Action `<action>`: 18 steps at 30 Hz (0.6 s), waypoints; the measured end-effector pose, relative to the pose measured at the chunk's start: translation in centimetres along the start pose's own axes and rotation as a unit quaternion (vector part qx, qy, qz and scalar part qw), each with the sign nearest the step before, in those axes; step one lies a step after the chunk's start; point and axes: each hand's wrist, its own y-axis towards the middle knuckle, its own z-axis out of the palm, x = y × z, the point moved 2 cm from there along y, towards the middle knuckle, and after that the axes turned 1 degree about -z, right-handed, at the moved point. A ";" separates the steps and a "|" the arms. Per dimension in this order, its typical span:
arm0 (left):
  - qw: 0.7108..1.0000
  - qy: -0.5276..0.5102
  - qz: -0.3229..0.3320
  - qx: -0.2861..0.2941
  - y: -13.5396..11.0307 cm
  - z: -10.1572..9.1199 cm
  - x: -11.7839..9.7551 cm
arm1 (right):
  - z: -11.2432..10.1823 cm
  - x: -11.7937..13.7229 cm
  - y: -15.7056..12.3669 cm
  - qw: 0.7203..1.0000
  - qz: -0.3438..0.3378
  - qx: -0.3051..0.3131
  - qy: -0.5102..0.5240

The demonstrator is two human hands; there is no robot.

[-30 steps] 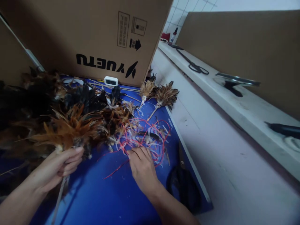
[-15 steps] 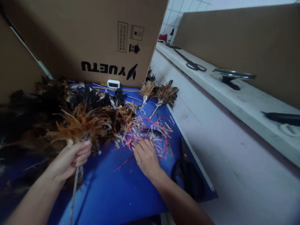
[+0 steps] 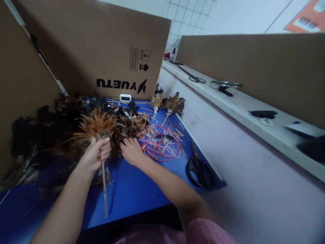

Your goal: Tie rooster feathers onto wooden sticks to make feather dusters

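Observation:
A feather duster point(image 3: 98, 123) with orange-brown feathers stands upright in my left hand point(image 3: 98, 154). That fist is closed round its thin stick just below the feathers, and the stick's bare end points down towards me. Beside it, my right hand point(image 3: 132, 151) reaches palm down to the edge of a pile of dark and brown loose feathers point(image 3: 50, 130). Its fingers are bent, with the tips among the feathers, so what they pinch is hidden. A tangle of red string point(image 3: 162, 158) mixed with pale scraps lies just right of this hand.
Black-handled scissors point(image 3: 200, 171) lie at the right of the blue table point(image 3: 142, 200). Two smaller dusters point(image 3: 175, 103) and a white digital meter point(image 3: 125, 98) are at the back. Cardboard point(image 3: 76, 44) walls off the rear. More scissors point(image 3: 195, 79) lie on the white ledge point(image 3: 238, 105).
My right hand has left the red string and moved left to the feathers beside the duster. My left hand keeps its hold on the duster. The camera view has shifted.

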 end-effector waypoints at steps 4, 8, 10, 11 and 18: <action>1.000 -0.007 -0.010 0.001 0.4 -0.1 0.2 | -1.2 1.0 -1.6 0.999 0.016 -0.038 0.020; 0.999 -0.004 -0.036 0.016 0.7 0.1 0.6 | -2.3 -0.2 -6.1 0.993 0.067 -0.066 0.066; 0.999 -0.004 -0.045 0.023 0.8 0.3 0.8 | -2.5 -1.6 -7.9 0.987 0.114 -0.081 0.082; 0.999 -0.006 -0.046 0.025 0.8 0.4 0.9 | -2.6 -2.3 -8.5 0.982 0.140 -0.092 0.090; 0.999 0.015 -0.039 0.029 0.8 0.6 1.5 | -2.7 -6.5 -6.1 0.949 0.275 -0.103 0.115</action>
